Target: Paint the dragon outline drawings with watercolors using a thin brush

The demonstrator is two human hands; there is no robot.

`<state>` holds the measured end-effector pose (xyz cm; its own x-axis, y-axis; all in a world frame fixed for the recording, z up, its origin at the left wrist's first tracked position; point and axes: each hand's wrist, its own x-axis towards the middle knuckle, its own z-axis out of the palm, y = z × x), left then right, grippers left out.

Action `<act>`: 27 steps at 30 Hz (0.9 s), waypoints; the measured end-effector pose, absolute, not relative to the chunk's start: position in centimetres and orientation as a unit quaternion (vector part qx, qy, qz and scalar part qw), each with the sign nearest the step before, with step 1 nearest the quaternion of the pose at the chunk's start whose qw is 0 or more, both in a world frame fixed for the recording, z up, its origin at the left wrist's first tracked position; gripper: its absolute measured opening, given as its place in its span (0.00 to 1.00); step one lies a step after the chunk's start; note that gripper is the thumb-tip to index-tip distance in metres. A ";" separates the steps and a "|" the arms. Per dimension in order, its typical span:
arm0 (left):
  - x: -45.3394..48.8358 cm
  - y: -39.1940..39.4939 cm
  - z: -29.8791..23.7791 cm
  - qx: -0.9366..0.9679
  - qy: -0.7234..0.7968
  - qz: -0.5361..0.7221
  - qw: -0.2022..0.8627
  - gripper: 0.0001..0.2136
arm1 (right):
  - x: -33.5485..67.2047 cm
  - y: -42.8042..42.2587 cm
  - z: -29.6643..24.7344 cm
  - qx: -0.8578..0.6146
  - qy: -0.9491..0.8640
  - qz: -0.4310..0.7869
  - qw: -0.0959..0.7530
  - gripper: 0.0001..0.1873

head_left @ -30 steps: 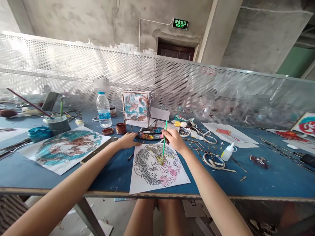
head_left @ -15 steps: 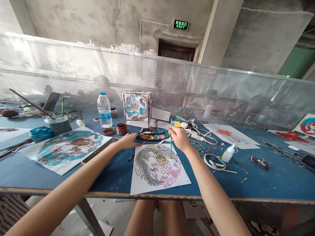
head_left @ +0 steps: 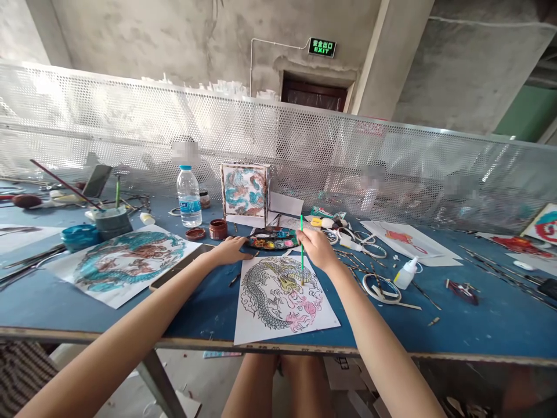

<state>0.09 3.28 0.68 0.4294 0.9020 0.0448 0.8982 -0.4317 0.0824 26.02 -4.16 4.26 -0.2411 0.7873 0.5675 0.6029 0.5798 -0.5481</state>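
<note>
Upright in my right hand (head_left: 317, 248) is a thin green paintbrush (head_left: 301, 258), pinched between closed fingers. Its tip meets the dragon drawing (head_left: 261, 334), a white sheet with black outlines, yellow on the head and pink at the lower right. Behind the sheet lies a paint palette (head_left: 274, 244) with several colours. My left hand (head_left: 231, 251) rests on the table by the palette's left end, fingers stretched out and holding nothing; I cannot tell whether they touch the palette. An open jar of brown paint (head_left: 218, 230) stands just beyond, its lid (head_left: 195, 234) beside it.
A water bottle (head_left: 190, 197) and a framed dragon picture (head_left: 246, 191) stand behind. Left are a painted dragon sheet (head_left: 117, 299), a blue paint jar (head_left: 80, 238) and a brush cup (head_left: 112, 223). Rightward lie tape rings (head_left: 382, 288), thin sticks and a glue bottle (head_left: 406, 273).
The brush tip has shifted slightly toward me and to the left on the dragon drawing. My left hand stays beside the palette. The whole view has swung a little.
</note>
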 end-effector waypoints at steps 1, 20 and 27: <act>0.1 3.3 0.7 0.846 0.531 0.041 0.023 0.30 | 26.0 -4.2 4.3 -0.446 -0.772 0.121 0.437 0.23; 0.1 3.1 0.8 0.840 0.542 0.033 0.025 0.31 | 25.7 -4.4 4.1 -0.422 -0.794 0.167 0.404 0.23; 0.1 3.4 0.5 0.848 0.529 0.033 0.019 0.32 | 25.5 -4.5 4.2 -0.409 -0.785 0.205 0.418 0.22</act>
